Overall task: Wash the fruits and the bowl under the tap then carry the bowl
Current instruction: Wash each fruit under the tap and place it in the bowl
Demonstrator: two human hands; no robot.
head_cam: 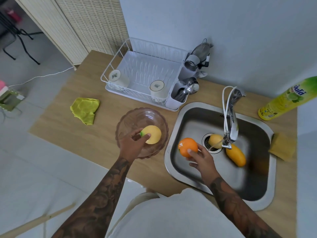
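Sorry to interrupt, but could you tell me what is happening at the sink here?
A person is washing fruit. The left hand holds a yellow fruit over the clear bowl on the counter. The right hand holds an orange over the sink. Water runs from the tap, and two more yellow fruits, a round one and a long one, lie in the basin.

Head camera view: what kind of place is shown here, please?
Most likely a small home kitchen. A steel sink is set into a wooden counter with a running tap, a white dish rack holds upturned cups, and a bottle of dish soap stands by the wall.
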